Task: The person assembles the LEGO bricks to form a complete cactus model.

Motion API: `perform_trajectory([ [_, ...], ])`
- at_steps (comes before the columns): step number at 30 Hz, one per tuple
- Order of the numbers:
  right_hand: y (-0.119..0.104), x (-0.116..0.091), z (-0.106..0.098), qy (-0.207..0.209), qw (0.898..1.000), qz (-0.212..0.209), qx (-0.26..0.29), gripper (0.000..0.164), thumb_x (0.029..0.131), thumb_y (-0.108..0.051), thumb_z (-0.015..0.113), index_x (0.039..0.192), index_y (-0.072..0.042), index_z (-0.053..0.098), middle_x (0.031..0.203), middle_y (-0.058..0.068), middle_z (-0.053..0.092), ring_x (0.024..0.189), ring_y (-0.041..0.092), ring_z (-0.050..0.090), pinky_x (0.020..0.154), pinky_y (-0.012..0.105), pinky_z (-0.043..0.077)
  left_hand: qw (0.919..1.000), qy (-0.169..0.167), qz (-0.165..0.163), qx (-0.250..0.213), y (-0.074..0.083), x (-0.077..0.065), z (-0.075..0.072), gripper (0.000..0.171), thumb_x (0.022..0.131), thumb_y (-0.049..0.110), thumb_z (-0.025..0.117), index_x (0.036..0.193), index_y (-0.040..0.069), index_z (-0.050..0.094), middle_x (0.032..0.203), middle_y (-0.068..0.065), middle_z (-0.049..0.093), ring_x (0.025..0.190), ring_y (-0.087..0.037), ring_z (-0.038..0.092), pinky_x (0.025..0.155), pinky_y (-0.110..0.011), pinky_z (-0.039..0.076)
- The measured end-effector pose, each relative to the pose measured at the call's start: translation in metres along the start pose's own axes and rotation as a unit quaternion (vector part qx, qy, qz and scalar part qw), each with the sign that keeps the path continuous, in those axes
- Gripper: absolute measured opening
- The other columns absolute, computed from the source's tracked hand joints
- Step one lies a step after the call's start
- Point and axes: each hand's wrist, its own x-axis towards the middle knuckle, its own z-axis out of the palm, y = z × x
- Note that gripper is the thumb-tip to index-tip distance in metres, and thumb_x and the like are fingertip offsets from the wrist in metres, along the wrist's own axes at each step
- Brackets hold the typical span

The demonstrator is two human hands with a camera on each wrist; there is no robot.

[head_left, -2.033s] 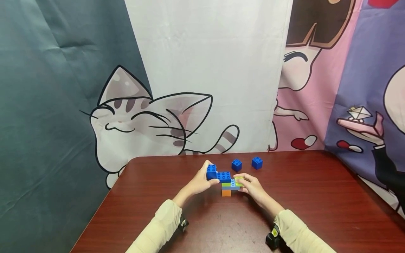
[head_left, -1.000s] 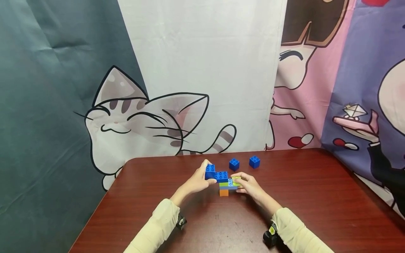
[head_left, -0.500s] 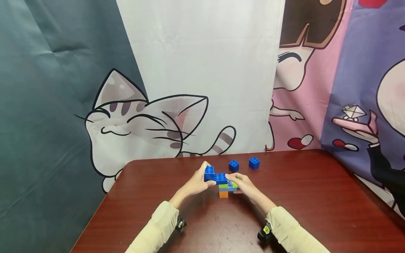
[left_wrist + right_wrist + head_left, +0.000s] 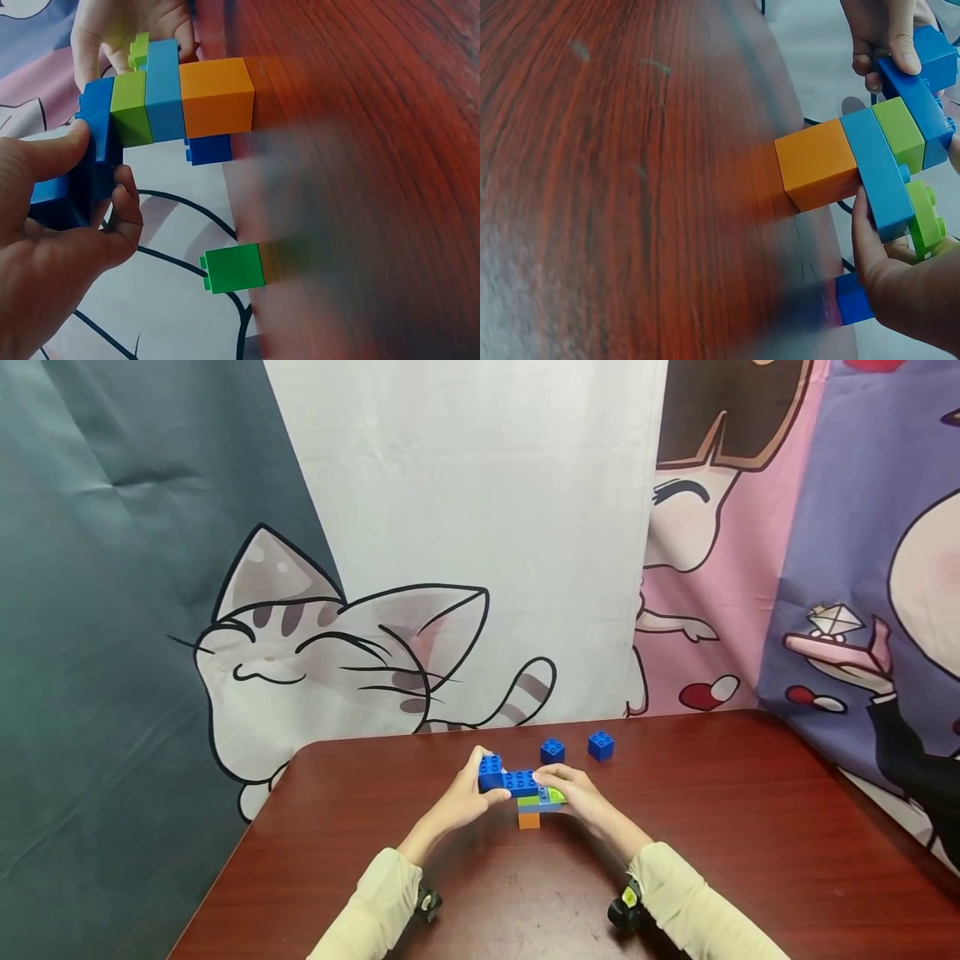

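Observation:
A toy building-brick stack stands on the table, with an orange brick (image 4: pixel 528 820) at its foot. Above it are a light-blue brick (image 4: pixel 876 174), a lime-green brick (image 4: pixel 898 131) and a long blue brick (image 4: pixel 520 782), which juts left and bears another blue brick (image 4: pixel 491 767) on its end. My left hand (image 4: pixel 462 795) grips these two blue bricks, thumb on the near side. My right hand (image 4: pixel 576 791) holds the stack from the right, one fingertip on the long blue brick's right end, another under the light-blue brick. Beneath that hand a second lime-green brick (image 4: pixel 925 217) is partly covered.
Behind the stack, two blue bricks (image 4: pixel 552 750) (image 4: pixel 601 745) lie near the table's back edge. A green brick (image 4: pixel 234 268) shows beyond my left hand in the left wrist view. A printed cloth (image 4: pixel 480 527) hangs behind the brown table (image 4: pixel 712 827).
My right hand has shifted from the second lime-green brick up and left to the long blue brick's right end. The left hand keeps its grip on the blue bricks.

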Motion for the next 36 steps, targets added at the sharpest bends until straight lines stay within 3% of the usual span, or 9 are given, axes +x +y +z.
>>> perform_trajectory([
  [7, 0.0, 0.001, 0.002, -0.001, 0.999, -0.015, 0.034, 0.036, 0.096, -0.03, 0.06, 0.119, -0.003, 0.056, 0.1, 0.001, 0.064, 0.088, 0.015, 0.063, 0.083, 0.03, 0.057, 0.9999, 0.0, -0.008, -0.014, 0.003, 0.001, -0.001, 0.05, 0.091, 0.008, 0.066, 0.128, 0.008, 0.032, 0.119, -0.015, 0.054, 0.109, -0.026, 0.057, 0.095, -0.046, 0.053],
  [14, -0.005, 0.008, 0.003, 0.01, 1.0, 0.001, 0.027, 0.035, 0.096, -0.031, 0.059, 0.12, -0.005, 0.056, 0.101, 0.003, 0.063, 0.091, 0.017, 0.062, 0.083, 0.031, 0.057, 0.9998, 0.009, -0.013, -0.009, 0.038, -0.011, -0.007, 0.049, 0.09, 0.002, 0.065, 0.126, 0.005, 0.032, 0.119, -0.02, 0.053, 0.114, -0.033, 0.056, 0.099, -0.051, 0.051],
  [19, -0.006, 0.008, -0.002, -0.006, 1.0, 0.023, -0.009, 0.047, 0.094, -0.039, 0.06, 0.125, -0.004, 0.055, 0.11, 0.009, 0.064, 0.096, 0.019, 0.061, 0.089, 0.037, 0.057, 0.9998, 0.007, -0.016, -0.005, 0.036, -0.009, -0.006, 0.05, 0.089, 0.005, 0.067, 0.125, 0.005, 0.033, 0.12, -0.02, 0.052, 0.114, -0.033, 0.056, 0.098, -0.05, 0.052],
  [24, -0.007, 0.009, -0.006, -0.022, 0.998, 0.033, -0.04, 0.051, 0.095, -0.04, 0.059, 0.13, -0.002, 0.053, 0.115, 0.013, 0.064, 0.098, 0.02, 0.062, 0.09, 0.037, 0.056, 0.9998, 0.003, -0.021, 0.003, 0.037, -0.01, -0.006, 0.048, 0.089, 0.004, 0.067, 0.123, 0.005, 0.034, 0.118, -0.019, 0.053, 0.112, -0.032, 0.056, 0.097, -0.049, 0.053],
  [32, -0.01, 0.014, -0.009, -0.032, 0.998, 0.033, -0.053, 0.052, 0.093, -0.04, 0.061, 0.132, -0.006, 0.055, 0.121, 0.014, 0.063, 0.1, 0.02, 0.062, 0.094, 0.042, 0.053, 0.9999, 0.01, -0.013, 0.0, 0.033, -0.012, -0.006, 0.05, 0.089, 0.004, 0.068, 0.126, 0.004, 0.034, 0.118, -0.019, 0.053, 0.113, -0.032, 0.056, 0.099, -0.05, 0.051],
  [36, -0.003, 0.012, -0.009, -0.045, 0.998, 0.026, -0.037, 0.05, 0.095, -0.037, 0.06, 0.131, -0.004, 0.054, 0.117, 0.012, 0.064, 0.098, 0.019, 0.062, 0.092, 0.039, 0.055, 0.9999, 0.008, -0.015, -0.001, 0.032, -0.016, -0.004, 0.052, 0.089, 0.005, 0.068, 0.128, 0.004, 0.034, 0.119, -0.018, 0.054, 0.114, -0.032, 0.056, 0.099, -0.049, 0.051],
])
